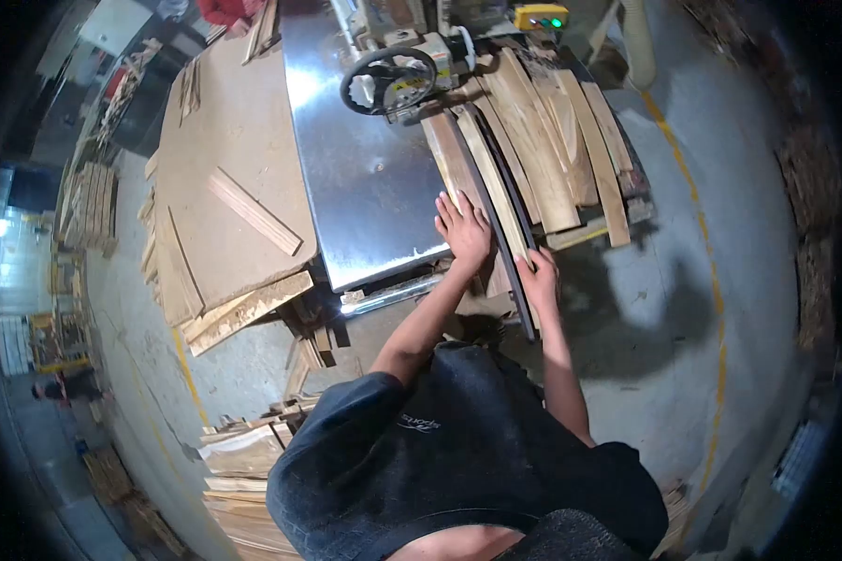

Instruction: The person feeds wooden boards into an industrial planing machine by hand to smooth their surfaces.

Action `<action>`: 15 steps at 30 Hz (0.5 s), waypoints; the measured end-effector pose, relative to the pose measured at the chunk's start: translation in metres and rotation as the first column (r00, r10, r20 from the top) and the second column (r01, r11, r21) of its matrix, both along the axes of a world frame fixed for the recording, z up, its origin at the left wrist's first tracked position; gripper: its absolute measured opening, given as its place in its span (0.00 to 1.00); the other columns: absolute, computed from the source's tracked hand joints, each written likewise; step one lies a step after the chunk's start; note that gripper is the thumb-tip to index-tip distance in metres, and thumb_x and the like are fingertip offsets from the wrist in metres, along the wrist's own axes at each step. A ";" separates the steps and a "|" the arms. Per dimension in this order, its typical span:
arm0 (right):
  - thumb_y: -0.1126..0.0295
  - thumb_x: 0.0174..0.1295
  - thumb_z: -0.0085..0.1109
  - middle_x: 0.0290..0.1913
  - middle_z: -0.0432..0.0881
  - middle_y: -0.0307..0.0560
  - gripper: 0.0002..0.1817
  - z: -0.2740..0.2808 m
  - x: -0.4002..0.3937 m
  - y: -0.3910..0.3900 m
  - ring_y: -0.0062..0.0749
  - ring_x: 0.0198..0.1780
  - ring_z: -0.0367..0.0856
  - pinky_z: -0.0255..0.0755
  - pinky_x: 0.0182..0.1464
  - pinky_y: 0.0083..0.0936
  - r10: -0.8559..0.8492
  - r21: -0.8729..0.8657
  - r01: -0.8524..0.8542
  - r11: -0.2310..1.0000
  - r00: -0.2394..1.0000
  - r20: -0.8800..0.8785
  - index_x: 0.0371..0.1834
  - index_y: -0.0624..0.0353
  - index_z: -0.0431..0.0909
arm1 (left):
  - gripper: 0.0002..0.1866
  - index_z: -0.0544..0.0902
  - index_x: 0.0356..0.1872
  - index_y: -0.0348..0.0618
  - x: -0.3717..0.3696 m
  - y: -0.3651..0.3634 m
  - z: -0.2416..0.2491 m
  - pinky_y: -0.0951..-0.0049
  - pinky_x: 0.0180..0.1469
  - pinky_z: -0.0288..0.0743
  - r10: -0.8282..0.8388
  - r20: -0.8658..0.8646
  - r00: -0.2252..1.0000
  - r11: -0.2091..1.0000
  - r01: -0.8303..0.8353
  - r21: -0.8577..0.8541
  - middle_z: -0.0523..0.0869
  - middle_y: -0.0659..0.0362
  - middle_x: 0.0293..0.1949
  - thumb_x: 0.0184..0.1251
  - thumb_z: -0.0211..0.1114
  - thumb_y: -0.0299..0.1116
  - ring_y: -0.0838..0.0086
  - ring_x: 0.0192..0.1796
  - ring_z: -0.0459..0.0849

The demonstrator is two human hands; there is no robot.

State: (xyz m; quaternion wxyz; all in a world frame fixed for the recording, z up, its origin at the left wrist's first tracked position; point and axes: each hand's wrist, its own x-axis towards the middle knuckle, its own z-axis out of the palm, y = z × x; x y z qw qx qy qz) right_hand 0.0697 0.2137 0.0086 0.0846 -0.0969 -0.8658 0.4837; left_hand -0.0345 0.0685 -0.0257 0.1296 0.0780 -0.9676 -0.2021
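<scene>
My left hand (465, 231) lies flat with its fingers spread on a wooden board (450, 154) at the right side of the shiny metal saw table (365, 187). A dark straight rail (492, 198) runs along the board's right side. Beyond that rail is a long, pale wooden strip (492, 166), with a second dark rail at its right. My right hand (539, 279) is closed around the near part of this strip, its fingertips partly hidden. The far ends of board and strip lie by the machine head with a black handwheel (388, 81).
Several loose boards (533, 140) lie right of the rails. A brown side table (243, 140) at left bears a short plank (254, 211). Another person's hand and red sleeve (225, 11) show at the far left. Stacked wood (248, 467) stands below left. A yellow box (541, 16) has a green light.
</scene>
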 end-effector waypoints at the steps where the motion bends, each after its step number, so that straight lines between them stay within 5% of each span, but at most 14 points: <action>1: 0.62 0.62 0.65 0.52 0.79 0.66 0.17 0.012 0.000 0.000 0.60 0.55 0.77 0.71 0.58 0.41 0.015 -0.020 -0.014 1.000 0.998 0.061 0.46 0.64 0.82 | 0.31 0.63 0.73 0.40 -0.015 -0.002 -0.002 0.41 0.73 0.47 0.027 -0.006 1.000 1.000 -0.027 0.009 0.56 0.37 0.75 0.73 0.49 0.44 0.44 0.77 0.53; 3: 0.62 0.62 0.65 0.52 0.79 0.65 0.17 -0.011 0.001 0.001 0.60 0.55 0.77 0.71 0.57 0.41 -0.030 0.076 0.030 0.997 1.000 -0.007 0.46 0.64 0.82 | 0.30 0.65 0.72 0.41 -0.044 -0.007 -0.006 0.43 0.73 0.48 0.040 -0.080 0.996 0.999 -0.038 0.017 0.59 0.38 0.74 0.73 0.49 0.43 0.46 0.77 0.55; 6: 0.64 0.64 0.64 0.47 0.79 0.64 0.16 0.021 0.000 -0.005 0.58 0.50 0.77 0.69 0.56 0.42 0.028 -0.057 -0.027 0.998 1.000 0.010 0.40 0.70 0.79 | 0.29 0.66 0.71 0.40 -0.089 -0.019 0.000 0.45 0.73 0.50 0.048 -0.092 0.995 0.999 -0.048 0.008 0.61 0.38 0.73 0.72 0.49 0.42 0.46 0.76 0.57; 11: 0.65 0.63 0.65 0.45 0.78 0.69 0.14 0.009 -0.002 -0.003 0.63 0.50 0.76 0.67 0.59 0.45 -0.036 -0.004 0.036 0.999 0.999 -0.019 0.37 0.69 0.79 | 0.28 0.67 0.70 0.38 -0.141 -0.027 -0.004 0.46 0.73 0.49 0.051 -0.094 0.994 0.999 -0.052 -0.009 0.61 0.36 0.73 0.72 0.49 0.41 0.45 0.76 0.56; 15: 0.58 0.61 0.67 0.62 0.75 0.64 0.19 0.004 -0.003 -0.001 0.61 0.65 0.71 0.63 0.67 0.46 -0.035 -0.012 0.038 0.999 0.975 0.219 0.47 0.62 0.84 | 0.29 0.66 0.71 0.38 -0.183 -0.036 -0.011 0.44 0.74 0.47 0.062 -0.064 0.996 0.997 -0.066 -0.049 0.59 0.35 0.73 0.72 0.51 0.41 0.45 0.77 0.54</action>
